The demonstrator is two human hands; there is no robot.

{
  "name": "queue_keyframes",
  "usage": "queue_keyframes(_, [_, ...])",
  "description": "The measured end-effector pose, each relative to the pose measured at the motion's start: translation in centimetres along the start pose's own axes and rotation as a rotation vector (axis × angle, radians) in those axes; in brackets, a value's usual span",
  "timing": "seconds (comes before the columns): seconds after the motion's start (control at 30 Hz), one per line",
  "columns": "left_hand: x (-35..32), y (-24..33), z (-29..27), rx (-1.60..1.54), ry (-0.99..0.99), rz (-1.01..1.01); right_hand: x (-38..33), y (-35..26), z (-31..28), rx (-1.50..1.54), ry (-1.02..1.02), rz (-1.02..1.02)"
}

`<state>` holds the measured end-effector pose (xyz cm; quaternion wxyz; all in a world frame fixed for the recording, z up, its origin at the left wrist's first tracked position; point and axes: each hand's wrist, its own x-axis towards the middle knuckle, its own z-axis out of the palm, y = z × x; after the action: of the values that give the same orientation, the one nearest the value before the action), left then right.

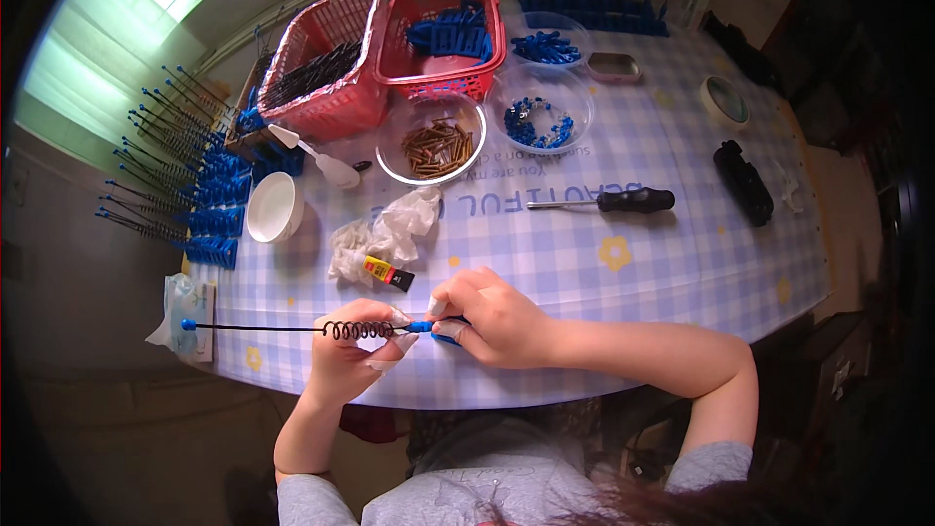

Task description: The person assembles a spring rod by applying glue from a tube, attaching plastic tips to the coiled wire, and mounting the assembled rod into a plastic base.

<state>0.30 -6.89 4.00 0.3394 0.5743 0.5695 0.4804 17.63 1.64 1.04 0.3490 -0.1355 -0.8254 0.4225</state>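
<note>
One checked tablecloth (545, 255) spreads beneath the grip. The right hand (502, 321) and left hand (341, 358) meet closely: the left pinches a coiled black rod (292, 329) running out leftward, the right a blue piece (422, 327) at its near end, partly hidden. Fitting these together seems the step in hand; the next move likely calls for straight, steady alignment.

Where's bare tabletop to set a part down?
Wide patch: tablecloth between screwdriver and right forearm. Smaller: between white bowl and left hand. Crowded: back left and back centre, with red baskets, clear bowls, blue racks.
</note>
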Motion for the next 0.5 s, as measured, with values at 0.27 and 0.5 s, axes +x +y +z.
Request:
queue_keyframes(0.27, [0.43, 0.27, 0.10, -0.099, -0.043, -0.010, 0.03, -0.16, -0.13, -0.006, -0.011, 0.021])
queue_keyframes(0.5, [0.62, 0.58, 0.13, -0.172, -0.080, -0.042, 0.05, -0.16, -0.34, -0.017, -0.019, 0.016])
